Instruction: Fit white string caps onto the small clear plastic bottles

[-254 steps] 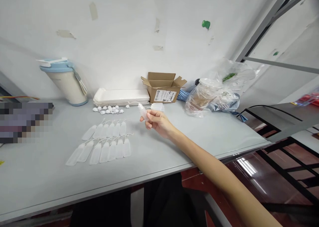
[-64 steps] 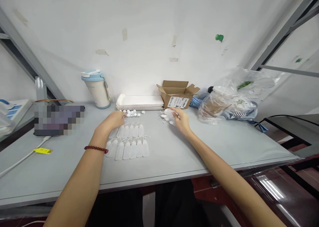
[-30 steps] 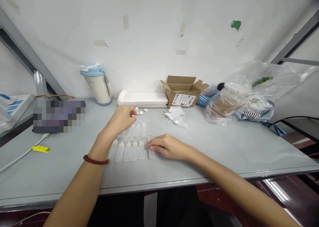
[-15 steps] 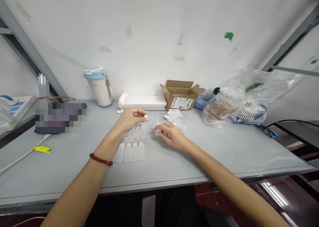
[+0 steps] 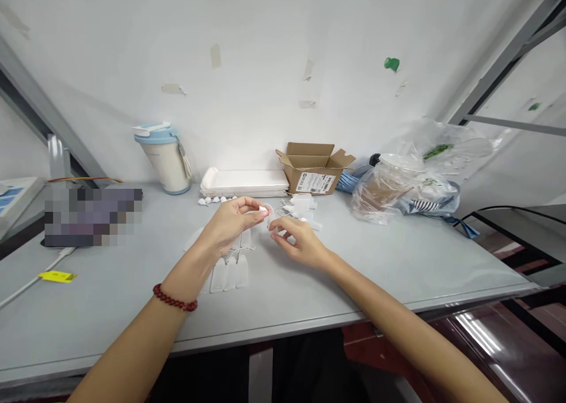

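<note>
My left hand (image 5: 230, 226) pinches a small white cap (image 5: 263, 210) between thumb and fingertips. Close against it, my right hand (image 5: 300, 242) has its fingers closed on a small translucent squeeze bottle (image 5: 270, 215) with a thin nozzle, mostly hidden by the fingers. Under and beside my left wrist lie several flat translucent bottles (image 5: 230, 273) with thin bent nozzles, partly covered by the hand. More bottles (image 5: 304, 202) lie in a group beyond my right hand. A line of small white caps (image 5: 216, 200) sits behind my left hand.
Along the wall stand a cream tumbler (image 5: 164, 161), a stack of white trays (image 5: 245, 182) and an open cardboard box (image 5: 312, 173). Plastic-bagged items (image 5: 393, 184) are at right. A blurred-out dark object (image 5: 92, 217) and a cable with a yellow tag (image 5: 57, 277) lie left.
My right hand went from the bottle group to the front row, took a bottle and lifted it toward my left. My left hand took a cap from the cap pile and met it.
</note>
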Available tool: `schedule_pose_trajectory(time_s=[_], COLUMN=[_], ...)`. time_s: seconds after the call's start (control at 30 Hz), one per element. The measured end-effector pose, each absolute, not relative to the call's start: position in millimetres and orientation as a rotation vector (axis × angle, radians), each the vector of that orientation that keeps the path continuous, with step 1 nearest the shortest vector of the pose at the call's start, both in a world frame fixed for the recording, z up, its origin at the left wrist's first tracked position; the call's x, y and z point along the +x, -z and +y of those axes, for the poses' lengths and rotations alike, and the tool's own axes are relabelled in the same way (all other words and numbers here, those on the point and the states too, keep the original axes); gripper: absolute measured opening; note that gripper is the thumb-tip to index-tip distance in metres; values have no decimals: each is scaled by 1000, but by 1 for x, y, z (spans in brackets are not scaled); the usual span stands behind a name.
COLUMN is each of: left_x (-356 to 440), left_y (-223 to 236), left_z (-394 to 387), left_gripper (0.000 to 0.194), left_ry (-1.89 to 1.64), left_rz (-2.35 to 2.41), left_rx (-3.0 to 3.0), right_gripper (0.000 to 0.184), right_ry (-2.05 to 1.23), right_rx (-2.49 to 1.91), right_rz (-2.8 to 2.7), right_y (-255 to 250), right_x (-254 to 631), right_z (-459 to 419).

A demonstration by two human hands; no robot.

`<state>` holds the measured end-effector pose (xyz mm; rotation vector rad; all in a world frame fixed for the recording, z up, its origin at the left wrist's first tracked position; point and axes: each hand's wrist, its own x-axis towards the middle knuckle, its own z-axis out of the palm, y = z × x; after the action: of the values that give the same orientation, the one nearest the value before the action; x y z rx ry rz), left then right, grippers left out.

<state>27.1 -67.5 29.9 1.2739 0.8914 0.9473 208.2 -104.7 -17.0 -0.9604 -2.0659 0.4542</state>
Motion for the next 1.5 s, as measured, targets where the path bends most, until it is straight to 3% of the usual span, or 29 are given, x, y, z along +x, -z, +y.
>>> schedule_pose_trajectory(time_s=[0.27, 0.5, 0.73, 1.03, 1.5], left_x=[26, 23, 21, 21, 28], left_y=[-25, -30, -31, -28, -29], left_z=[-67, -66, -64, -63, -69], left_gripper=[26, 41, 39, 26, 22], left_ry=[-882, -835, -813, -792, -888], left_rz=[825, 851, 722, 660, 790], left_rx=[1360, 1237, 1203, 1214, 1400], right_gripper=[5, 24, 28, 33, 32], right_ry=[-614, -1380, -1679, -1641, -1470], right_rx=[-911, -769, -623, -705, -814], right_rz=[-1969, -1523, -1258, -1244, -1311], right_y=[14, 5, 1, 6, 5], right_x=[205, 206, 210, 209, 215], right_z=[-107, -108, -106, -104, -101])
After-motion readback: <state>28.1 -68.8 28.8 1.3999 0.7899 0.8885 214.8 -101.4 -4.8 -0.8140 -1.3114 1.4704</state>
